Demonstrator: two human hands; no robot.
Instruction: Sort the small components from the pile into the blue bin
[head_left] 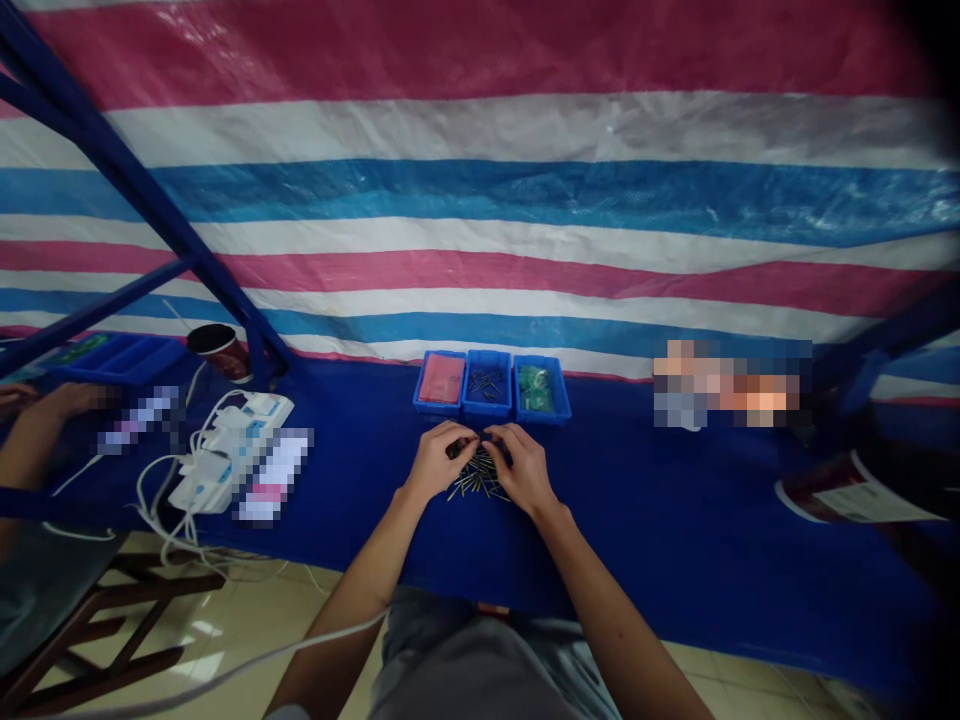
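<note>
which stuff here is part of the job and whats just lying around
Part of the job:
left hand
right hand
loose metal pins
three blue bins

Lying about:
white power strip
takeaway cup
blue tray

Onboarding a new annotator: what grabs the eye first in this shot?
A pink, white and blue striped tarp fills the background behind the blue-covered table. At centre, the left hand and right hand meet over a loose pile of small pins, just below three blue bins.
</note>
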